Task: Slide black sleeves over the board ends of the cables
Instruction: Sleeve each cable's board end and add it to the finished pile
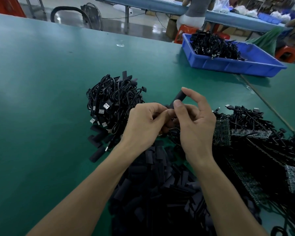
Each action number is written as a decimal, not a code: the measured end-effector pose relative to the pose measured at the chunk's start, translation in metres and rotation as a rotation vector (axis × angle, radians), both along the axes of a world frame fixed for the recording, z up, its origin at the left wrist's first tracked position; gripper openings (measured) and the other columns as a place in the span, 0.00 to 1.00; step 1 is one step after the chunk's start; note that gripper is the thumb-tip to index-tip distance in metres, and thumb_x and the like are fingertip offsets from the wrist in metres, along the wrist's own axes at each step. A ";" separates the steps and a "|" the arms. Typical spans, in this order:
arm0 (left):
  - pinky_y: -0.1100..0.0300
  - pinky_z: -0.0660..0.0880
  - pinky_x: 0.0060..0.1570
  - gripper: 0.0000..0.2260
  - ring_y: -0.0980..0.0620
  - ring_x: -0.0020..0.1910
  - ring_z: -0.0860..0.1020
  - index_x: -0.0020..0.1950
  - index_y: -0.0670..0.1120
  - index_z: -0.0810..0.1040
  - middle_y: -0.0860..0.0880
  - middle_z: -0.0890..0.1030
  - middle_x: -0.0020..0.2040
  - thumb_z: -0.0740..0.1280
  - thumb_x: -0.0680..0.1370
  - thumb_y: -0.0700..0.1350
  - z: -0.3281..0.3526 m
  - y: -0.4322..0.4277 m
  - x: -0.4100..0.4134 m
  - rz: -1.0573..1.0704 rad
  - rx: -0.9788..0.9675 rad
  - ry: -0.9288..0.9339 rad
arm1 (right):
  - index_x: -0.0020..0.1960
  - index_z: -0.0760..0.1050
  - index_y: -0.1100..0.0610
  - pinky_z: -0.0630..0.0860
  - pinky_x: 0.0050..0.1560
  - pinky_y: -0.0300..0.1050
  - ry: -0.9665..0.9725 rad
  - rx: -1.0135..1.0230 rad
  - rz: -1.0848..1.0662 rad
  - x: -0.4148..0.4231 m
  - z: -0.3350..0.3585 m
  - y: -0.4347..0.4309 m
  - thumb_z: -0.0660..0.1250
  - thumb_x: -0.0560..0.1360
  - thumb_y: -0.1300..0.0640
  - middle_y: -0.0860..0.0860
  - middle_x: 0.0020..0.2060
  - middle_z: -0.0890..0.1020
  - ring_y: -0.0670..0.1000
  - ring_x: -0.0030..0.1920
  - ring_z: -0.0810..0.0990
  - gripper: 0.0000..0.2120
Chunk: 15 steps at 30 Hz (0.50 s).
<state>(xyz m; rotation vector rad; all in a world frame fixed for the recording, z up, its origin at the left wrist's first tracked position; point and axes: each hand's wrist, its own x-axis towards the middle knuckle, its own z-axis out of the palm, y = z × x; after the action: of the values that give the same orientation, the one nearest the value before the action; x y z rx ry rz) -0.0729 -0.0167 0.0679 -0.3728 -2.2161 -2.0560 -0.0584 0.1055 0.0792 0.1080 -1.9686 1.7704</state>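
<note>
Between thumb and index finger, my right hand (194,126) pinches a black sleeve (178,98) that points up and away over the green table (41,99). My left hand (145,124) meets it at the sleeve's lower end, its fingers curled round a cable end that is mostly hidden. A heap of loose black sleeves (160,188) lies under my forearms. Left of my hands sits a pile of black USB cables (112,101) with sleeves on their ends. To the right lie cables with bare circuit boards (245,133).
A blue plastic tray (237,63) with more black cables stands at the back right of the table. A person sits on a red stool at a far bench (228,16). A fan and a black hose stand on the floor beyond the table's far edge.
</note>
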 end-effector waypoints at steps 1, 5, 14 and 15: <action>0.65 0.75 0.31 0.09 0.55 0.30 0.81 0.41 0.48 0.84 0.49 0.85 0.34 0.70 0.80 0.46 0.001 -0.001 0.000 0.006 -0.009 0.008 | 0.57 0.77 0.41 0.80 0.42 0.41 0.004 0.001 -0.003 0.000 0.001 0.001 0.69 0.78 0.61 0.47 0.38 0.86 0.47 0.40 0.85 0.15; 0.66 0.74 0.31 0.10 0.58 0.28 0.79 0.39 0.51 0.82 0.52 0.84 0.32 0.70 0.80 0.43 0.002 -0.004 -0.001 0.022 -0.040 0.020 | 0.55 0.80 0.40 0.81 0.43 0.45 0.010 0.062 -0.025 -0.003 0.005 0.000 0.70 0.78 0.60 0.47 0.37 0.85 0.48 0.38 0.84 0.14; 0.58 0.79 0.52 0.07 0.57 0.48 0.82 0.55 0.50 0.82 0.55 0.84 0.48 0.70 0.79 0.51 0.000 -0.007 -0.003 -0.075 -0.391 0.066 | 0.52 0.77 0.47 0.79 0.38 0.40 -0.016 -0.152 -0.059 -0.009 0.018 0.017 0.70 0.77 0.63 0.52 0.36 0.86 0.51 0.37 0.85 0.11; 0.56 0.79 0.51 0.08 0.56 0.46 0.81 0.53 0.49 0.82 0.55 0.83 0.46 0.68 0.81 0.51 -0.001 -0.007 -0.003 -0.084 -0.487 0.079 | 0.53 0.77 0.48 0.78 0.38 0.39 -0.032 -0.164 -0.056 -0.010 0.018 0.020 0.70 0.78 0.63 0.52 0.36 0.86 0.51 0.38 0.85 0.11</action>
<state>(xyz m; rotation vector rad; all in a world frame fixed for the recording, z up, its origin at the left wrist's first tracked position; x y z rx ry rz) -0.0756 -0.0238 0.0668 -0.5799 -2.6714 -1.4777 -0.0685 0.1259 0.0976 -0.0299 -1.8205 1.8991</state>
